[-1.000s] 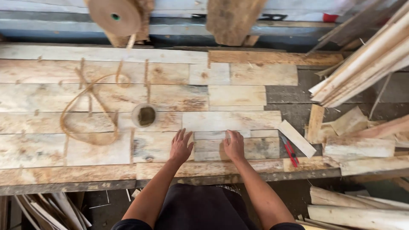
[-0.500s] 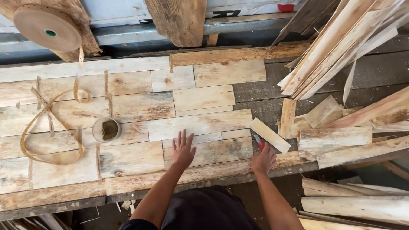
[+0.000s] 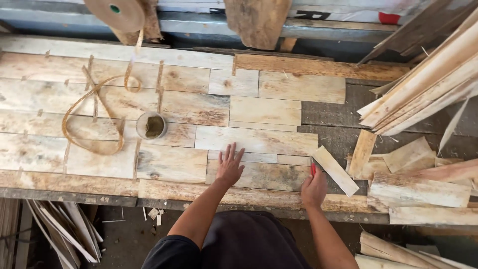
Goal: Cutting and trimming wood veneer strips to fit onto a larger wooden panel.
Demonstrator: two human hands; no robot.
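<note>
My left hand (image 3: 230,166) lies flat with fingers spread on a pale veneer sheet (image 3: 259,174) near the front edge of the workbench (image 3: 328,204). My right hand (image 3: 313,188) is closed around a small red-handled tool (image 3: 313,169), at the right end of that same sheet. A narrow loose strip of veneer (image 3: 334,170) lies at a slant just right of that hand. Many veneer pieces are laid edge to edge across the bench like a patchwork.
A small round pot (image 3: 151,125) stands on the sheets to the left. A loop of brown paper tape (image 3: 94,119) trails from a roll (image 3: 115,12) at the back. Stacked veneer strips (image 3: 428,89) and loose offcuts (image 3: 418,189) fill the right side.
My right hand has left the sheet, moved right and closed on the red-handled tool. The left hand stays flat on the sheet. The view has swung to the right.
</note>
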